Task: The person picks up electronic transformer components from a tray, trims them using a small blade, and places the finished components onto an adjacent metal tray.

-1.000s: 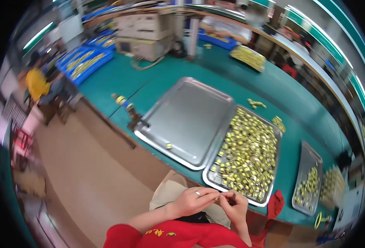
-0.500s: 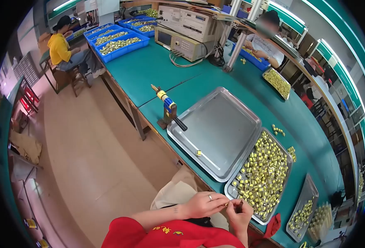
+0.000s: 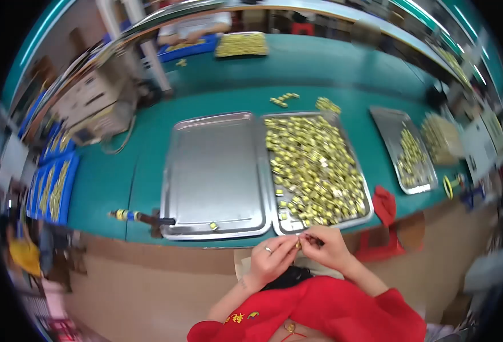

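The small yellowish part [image 3: 298, 245] lies at the grip itself, between the fingertips of the left hand [image 3: 270, 259] and the right hand [image 3: 328, 248], with neither hand clearly nearer; its long axis cannot be determined. Both hands appear pinched on this 1 part, on the person's side of the loaded tray's [image 3: 367, 212] near rim; 1 dark item [image 3: 319, 242], unidentifiable, shows at the right fingers.
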`<state>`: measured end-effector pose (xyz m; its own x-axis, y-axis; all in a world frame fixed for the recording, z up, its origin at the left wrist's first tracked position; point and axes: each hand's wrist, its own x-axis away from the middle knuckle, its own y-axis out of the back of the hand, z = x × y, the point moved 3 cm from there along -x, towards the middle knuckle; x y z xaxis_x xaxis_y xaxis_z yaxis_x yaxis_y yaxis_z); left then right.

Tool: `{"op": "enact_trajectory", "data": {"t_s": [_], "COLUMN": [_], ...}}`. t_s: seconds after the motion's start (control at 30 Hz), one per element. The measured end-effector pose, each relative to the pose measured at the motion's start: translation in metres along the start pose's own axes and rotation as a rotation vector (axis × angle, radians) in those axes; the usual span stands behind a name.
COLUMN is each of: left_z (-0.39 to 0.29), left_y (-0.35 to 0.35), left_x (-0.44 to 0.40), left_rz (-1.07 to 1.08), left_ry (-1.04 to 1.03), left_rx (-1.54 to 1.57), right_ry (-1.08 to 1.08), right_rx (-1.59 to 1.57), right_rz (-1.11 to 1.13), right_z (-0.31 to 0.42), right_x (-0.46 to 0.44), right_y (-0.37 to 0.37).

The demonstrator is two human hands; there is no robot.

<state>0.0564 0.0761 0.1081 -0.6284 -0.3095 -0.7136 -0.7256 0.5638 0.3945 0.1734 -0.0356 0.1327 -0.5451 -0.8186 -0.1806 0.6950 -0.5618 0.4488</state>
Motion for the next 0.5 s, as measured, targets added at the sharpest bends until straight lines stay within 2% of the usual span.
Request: {"op": "enact_trajectory", "data": {"t_s": [0.13, 0.3, 0.33, 0.4, 0.47, 0.5], "left_z": [-0.009, -0.015, -0.012, -0.012, -0.007, -0.004], "left_y": [-0.025, -0.046, -0.051, -0.056, -0.067, -0.072], "left_x": [-0.014, -0.031, -0.029, -0.037, -0.038, -0.041], "left_rz": [0.029, 0.037, 0.053, 0.095, 0.11, 0.122], "left_ry": [0.024, 0.213, 0.331, 0.413, 0.625, 0.633], "left_rx": [0.142, 0.248, 0.309, 0.253, 0.436, 0.432], "right_ry": [-0.006, 0.019, 0.031, 0.015, 0.037, 0.031], "right_rx": [-0.033, -0.153, -0.165, -0.17, -0.14, -0.179], "right_rz": [-0.031, 0.027, 0.056, 0.071, 0.069, 0.04], "right_z": [-0.002, -0.013, -0.019, -0.025, -0.033, -0.04], "right_x": [0.01, 0.006, 0.001, -0.009, -0.019, -0.024], "right_y": [0.029, 0.062, 0.067, 0.073, 0.077, 0.076]}}
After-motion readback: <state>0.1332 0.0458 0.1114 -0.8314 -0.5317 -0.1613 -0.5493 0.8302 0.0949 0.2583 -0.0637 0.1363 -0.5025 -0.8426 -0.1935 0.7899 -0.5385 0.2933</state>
